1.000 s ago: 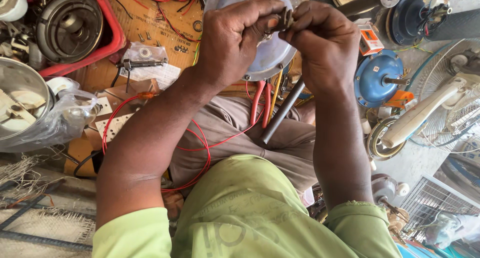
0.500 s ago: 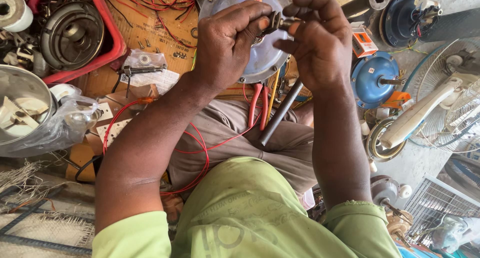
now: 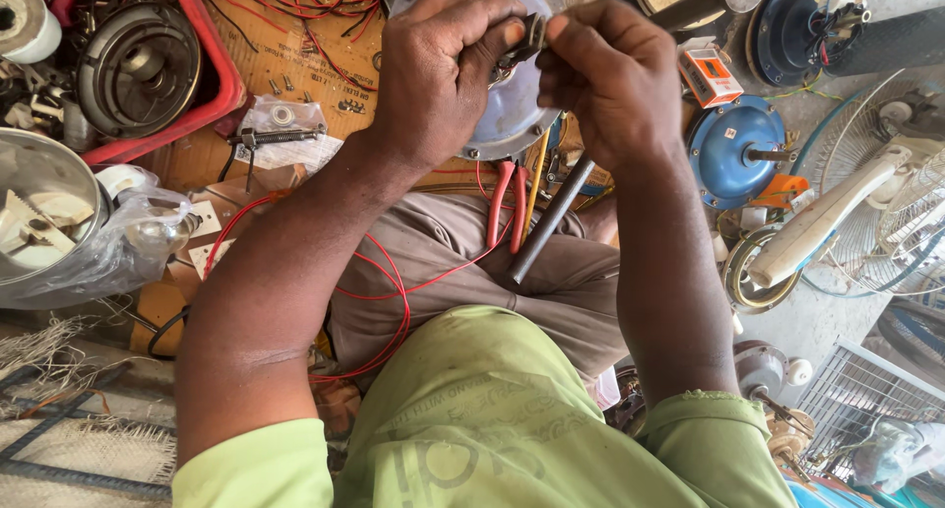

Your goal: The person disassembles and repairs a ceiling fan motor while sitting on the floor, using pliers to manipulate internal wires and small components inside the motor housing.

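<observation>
My left hand [image 3: 443,75] and my right hand [image 3: 610,75] meet over a round grey motor housing [image 3: 512,114] that rests on the wooden board [image 3: 295,65]. Both pinch one small dark metal part [image 3: 527,37] between their fingertips; its exact shape is hidden by the fingers. Red-handled pliers [image 3: 507,208] and a dark metal rod [image 3: 551,218] lie across my lap just below the hands. Thin red wires [image 3: 384,282] loop over my trousers.
A red crate [image 3: 212,99] with a dark motor part sits at the upper left, a metal bowl [image 3: 39,208] and plastic bag at the left. A blue motor [image 3: 738,149], a small orange box [image 3: 709,75] and a white fan with guard [image 3: 866,193] lie at the right.
Both hands have stayed together on the small part, shifting slightly up and left over the grey housing. The view has tipped a little; nothing was let go.
</observation>
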The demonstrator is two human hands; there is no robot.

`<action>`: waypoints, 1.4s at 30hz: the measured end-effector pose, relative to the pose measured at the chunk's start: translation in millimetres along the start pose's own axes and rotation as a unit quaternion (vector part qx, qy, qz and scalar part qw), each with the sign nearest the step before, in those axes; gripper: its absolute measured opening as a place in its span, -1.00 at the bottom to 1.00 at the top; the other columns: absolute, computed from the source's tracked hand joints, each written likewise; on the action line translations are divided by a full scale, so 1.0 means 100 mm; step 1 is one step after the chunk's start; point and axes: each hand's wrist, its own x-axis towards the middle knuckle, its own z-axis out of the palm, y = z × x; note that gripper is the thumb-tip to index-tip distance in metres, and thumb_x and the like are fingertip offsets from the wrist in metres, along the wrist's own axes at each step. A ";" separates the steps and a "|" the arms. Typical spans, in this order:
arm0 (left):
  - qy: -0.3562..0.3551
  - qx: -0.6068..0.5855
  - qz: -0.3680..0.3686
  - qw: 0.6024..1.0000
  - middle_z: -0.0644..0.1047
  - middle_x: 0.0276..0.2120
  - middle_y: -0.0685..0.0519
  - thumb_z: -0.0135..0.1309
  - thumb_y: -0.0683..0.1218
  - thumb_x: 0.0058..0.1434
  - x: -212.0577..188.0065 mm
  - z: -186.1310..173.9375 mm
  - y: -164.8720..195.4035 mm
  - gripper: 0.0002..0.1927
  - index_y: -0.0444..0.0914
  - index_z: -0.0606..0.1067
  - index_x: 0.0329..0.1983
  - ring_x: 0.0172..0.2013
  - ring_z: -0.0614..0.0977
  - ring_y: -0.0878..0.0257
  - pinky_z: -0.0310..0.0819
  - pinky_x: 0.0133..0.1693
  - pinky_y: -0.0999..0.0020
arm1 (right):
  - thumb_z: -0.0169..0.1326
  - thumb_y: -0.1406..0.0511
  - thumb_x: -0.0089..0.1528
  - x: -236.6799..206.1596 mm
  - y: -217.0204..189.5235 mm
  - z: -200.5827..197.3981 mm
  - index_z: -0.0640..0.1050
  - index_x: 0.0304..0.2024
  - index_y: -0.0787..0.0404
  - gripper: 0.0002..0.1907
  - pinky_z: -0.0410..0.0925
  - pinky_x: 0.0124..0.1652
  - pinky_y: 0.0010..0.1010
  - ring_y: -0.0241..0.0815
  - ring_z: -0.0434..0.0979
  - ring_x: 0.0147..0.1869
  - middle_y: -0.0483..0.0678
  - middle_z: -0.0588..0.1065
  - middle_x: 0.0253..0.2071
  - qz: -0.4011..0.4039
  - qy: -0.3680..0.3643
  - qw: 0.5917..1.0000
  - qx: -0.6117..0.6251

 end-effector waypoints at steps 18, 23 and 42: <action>-0.022 0.058 0.020 0.998 0.60 -0.25 -0.09 0.20 -0.27 0.45 0.09 -0.01 -0.05 -0.96 -0.38 0.58 -0.11 -0.27 0.68 0.11 0.54 -0.23 0.25 | 0.05 0.40 0.34 0.04 0.00 0.00 0.57 -0.17 0.29 -0.90 0.49 -0.34 -0.32 -0.14 0.56 -0.29 0.03 0.52 -0.25 0.028 0.028 0.997 0.059; -0.022 0.080 0.024 0.996 0.60 -0.28 -0.11 0.20 -0.27 0.44 0.10 -0.03 -0.04 -0.96 -0.38 0.58 -0.15 -0.28 0.67 0.07 0.52 -0.24 0.23 | 0.07 0.39 0.33 0.03 -0.02 0.04 0.56 -0.14 0.27 -0.91 0.51 -0.28 -0.29 -0.14 0.55 -0.23 0.04 0.53 -0.19 0.017 0.006 0.998 0.055; -0.041 0.074 0.003 0.996 0.56 -0.41 -0.11 0.19 -0.28 0.43 0.16 -0.06 0.00 -0.92 -0.37 0.57 -0.23 -0.39 0.63 0.06 0.44 -0.31 0.17 | 0.09 0.54 0.26 0.01 -0.04 -0.02 0.50 -0.03 0.34 -0.77 0.58 -0.04 -0.26 -0.17 0.61 -0.16 0.03 0.55 -0.17 -0.008 -0.037 0.991 0.126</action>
